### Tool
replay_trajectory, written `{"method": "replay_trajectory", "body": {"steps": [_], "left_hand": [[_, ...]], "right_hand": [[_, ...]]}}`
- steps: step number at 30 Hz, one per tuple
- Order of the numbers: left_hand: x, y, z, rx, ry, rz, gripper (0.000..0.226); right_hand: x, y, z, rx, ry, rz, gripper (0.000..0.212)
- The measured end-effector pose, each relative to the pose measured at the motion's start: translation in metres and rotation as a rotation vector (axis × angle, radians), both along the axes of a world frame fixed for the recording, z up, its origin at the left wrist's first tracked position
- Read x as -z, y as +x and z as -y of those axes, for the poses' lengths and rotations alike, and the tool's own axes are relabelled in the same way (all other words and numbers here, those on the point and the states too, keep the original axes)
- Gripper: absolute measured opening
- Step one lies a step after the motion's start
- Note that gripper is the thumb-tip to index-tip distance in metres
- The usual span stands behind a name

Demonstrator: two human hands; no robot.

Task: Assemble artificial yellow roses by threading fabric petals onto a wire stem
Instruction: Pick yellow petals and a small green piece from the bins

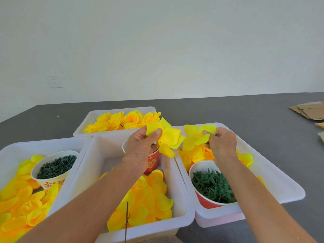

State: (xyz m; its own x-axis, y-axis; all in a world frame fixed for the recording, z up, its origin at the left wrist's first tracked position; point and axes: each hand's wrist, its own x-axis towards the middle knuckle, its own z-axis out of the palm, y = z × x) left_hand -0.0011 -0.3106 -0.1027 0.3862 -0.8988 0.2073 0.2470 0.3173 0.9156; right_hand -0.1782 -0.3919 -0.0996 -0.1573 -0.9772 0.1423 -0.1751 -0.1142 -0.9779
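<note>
Petals (168, 139) pinched in left hand (140, 148), right hand (221, 144) pinching another petal piece (197, 137), apart above bins.

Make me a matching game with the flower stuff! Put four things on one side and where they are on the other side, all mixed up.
Things:
1. finished yellow roses
2. green star-shaped pieces
3. dark green pegs
4. petal piece with several lobes

Places:
A. in the paper cup in the left tray
B. pinched in the left hand
C. in the white tray farthest back
D. in the red cup in the right tray

Pairs: 1-C, 2-D, 3-A, 4-B
</note>
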Motion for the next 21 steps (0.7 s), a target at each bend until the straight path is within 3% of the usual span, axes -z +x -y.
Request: {"method": "replay_trajectory", "body": {"steps": [4,6,8,10,13,16,18,21], "left_hand": [[0.001,-0.004,-0.001,0.041,-0.008,0.017,0.015],[0.001,-0.005,-0.001,0.049,-0.003,0.017,0.016],[0.002,-0.006,-0.001,0.044,0.008,0.028,0.016],[0.002,-0.007,-0.001,0.041,0.015,0.035,0.017],[0.001,-0.008,-0.001,0.05,0.011,0.037,0.016],[0.002,-0.01,-0.001,0.062,-0.002,0.064,0.014],[0.002,-0.012,-0.003,0.091,-0.012,0.091,0.014],[0.003,-0.014,-0.004,0.127,-0.018,0.147,0.016]], "right_hand": [[-0.001,0.001,-0.004,0.006,-0.116,-0.431,0.042],[0.0,0.002,-0.006,-0.016,-0.173,-0.589,0.035],[0.002,0.003,-0.008,-0.061,-0.155,-0.67,0.013],[0.002,0.003,-0.008,-0.094,-0.071,-0.701,0.039],[0.002,0.003,-0.011,0.007,-0.179,-0.792,0.043],[-0.003,0.006,-0.02,-0.049,-0.504,-0.478,0.025],[-0.009,0.01,-0.028,-0.327,-0.459,-0.217,0.014],[-0.011,0.011,-0.031,-0.65,-0.302,-0.116,0.015]]}}
